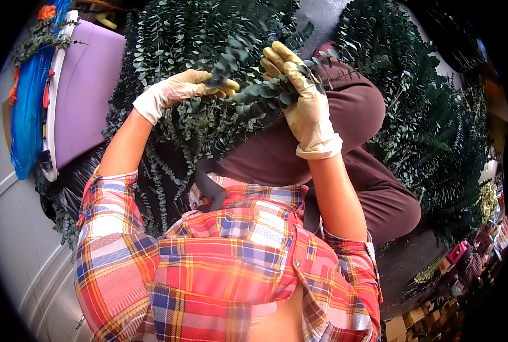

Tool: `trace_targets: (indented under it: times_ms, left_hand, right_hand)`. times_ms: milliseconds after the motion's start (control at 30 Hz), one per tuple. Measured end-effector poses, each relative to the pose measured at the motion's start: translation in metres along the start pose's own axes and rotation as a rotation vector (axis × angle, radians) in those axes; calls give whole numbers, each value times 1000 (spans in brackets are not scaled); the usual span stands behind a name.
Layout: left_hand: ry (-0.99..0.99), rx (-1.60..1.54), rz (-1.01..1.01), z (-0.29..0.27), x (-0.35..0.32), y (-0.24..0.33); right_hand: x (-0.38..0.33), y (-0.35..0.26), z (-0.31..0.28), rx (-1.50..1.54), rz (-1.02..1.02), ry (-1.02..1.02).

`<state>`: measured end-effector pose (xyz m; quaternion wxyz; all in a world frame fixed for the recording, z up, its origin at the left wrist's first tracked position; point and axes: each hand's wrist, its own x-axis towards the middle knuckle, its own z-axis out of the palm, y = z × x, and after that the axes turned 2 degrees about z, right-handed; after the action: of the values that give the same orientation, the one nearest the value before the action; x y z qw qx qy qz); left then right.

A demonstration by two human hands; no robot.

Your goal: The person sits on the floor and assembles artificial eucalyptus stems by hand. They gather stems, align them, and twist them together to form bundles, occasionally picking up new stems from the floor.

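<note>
Right hand point(306, 108) grips eucalyptus stem point(265, 94); left hand point(180, 88) pinches its tip.

Dense eucalyptus heaps point(168, 51) around; bare purple board point(86, 85) leftward.

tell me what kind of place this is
Probably a florist's or foliage-sorting workspace. Heaps of dark green round-leaved branches lie all around, the left hand and right hand, in thin cream rubber gloves, grip a leafy green stem, and a lilac-topped table stands nearby.

Leafy green eucalyptus stem point(259, 91); lying slantwise; gripped at both ends.
</note>
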<state>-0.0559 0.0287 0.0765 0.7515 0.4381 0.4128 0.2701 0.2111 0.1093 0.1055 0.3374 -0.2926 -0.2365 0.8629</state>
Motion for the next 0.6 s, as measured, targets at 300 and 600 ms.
trace_targets:
  times_ms: [300,600]
  left_hand:
    - [-141,61,-193,16,18,-14]
    - [-86,-40,-120,31,10,-23]
  right_hand:
    - [-6,-6,0,58,-38,89]
    - [-13,-5,7,37,-53,12]
